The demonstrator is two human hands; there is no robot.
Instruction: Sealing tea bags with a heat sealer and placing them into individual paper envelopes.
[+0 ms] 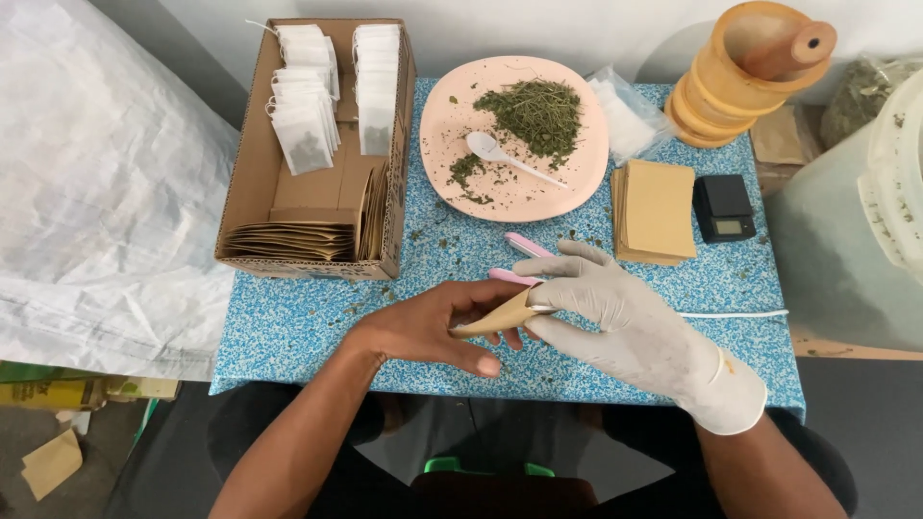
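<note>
Holding a small brown paper envelope [500, 314] between my 2 hands, I keep it just above the blue speckled surface [288, 317]; my bare left hand [433, 327] has its grip closed on one end, and my gloved right hand [615, 312] pinches the other end. Beyond my hands sit a pink plate [452, 115] of dried green herbs [538, 113] with a white spoon [505, 157], a stack of brown envelopes [657, 210], and a cardboard box [255, 183] of filled tea bags [303, 125].

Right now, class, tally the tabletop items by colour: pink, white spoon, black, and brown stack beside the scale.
Pink: 2, the plate and the scissors
White spoon: 1
Black scale: 1
Brown envelope stack: 1
Total: 5
</note>
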